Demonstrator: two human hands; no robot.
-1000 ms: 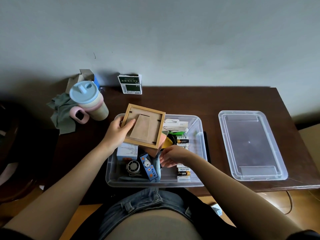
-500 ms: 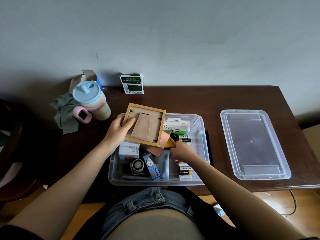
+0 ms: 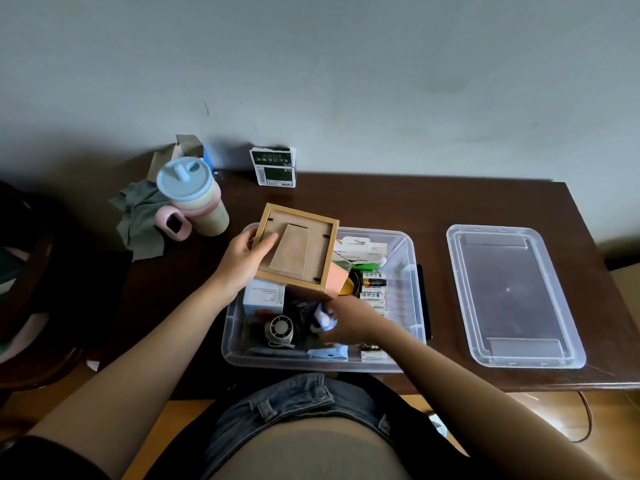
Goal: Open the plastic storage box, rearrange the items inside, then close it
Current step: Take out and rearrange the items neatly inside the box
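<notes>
While the left hand (image 3: 242, 261) grips the wooden picture frame (image 3: 298, 252) by its left edge, thumb curled on the back, the frame hangs tilted over the far left part of the storage box (image 3: 408, 258), and this is where trouble looks most likely. Held on one side only, the frame could slip and drop onto the things below, or its lower corner could catch the pink block (image 3: 337, 282) just under it. To the left of all this a lidded cup (image 3: 192, 195) stands on the table (image 3: 398, 206), near enough, I judge, for an elbow to knock it.

Inside the open box lie a white carton (image 3: 263, 299) at the left, a small round fan (image 3: 280, 330) in front of it, a white and green package (image 3: 360, 251) at the back, and rows of batteries (image 3: 373, 289) on the right. The right hand (image 3: 349, 322) reaches into the middle, fingers curled on a small blue and white item (image 3: 325, 318); blur hides what it is. Pulling it out could drag the loose batteries out of line.

Well apart on the right, the lid (image 3: 512, 296) lies flat on the table.
</notes>
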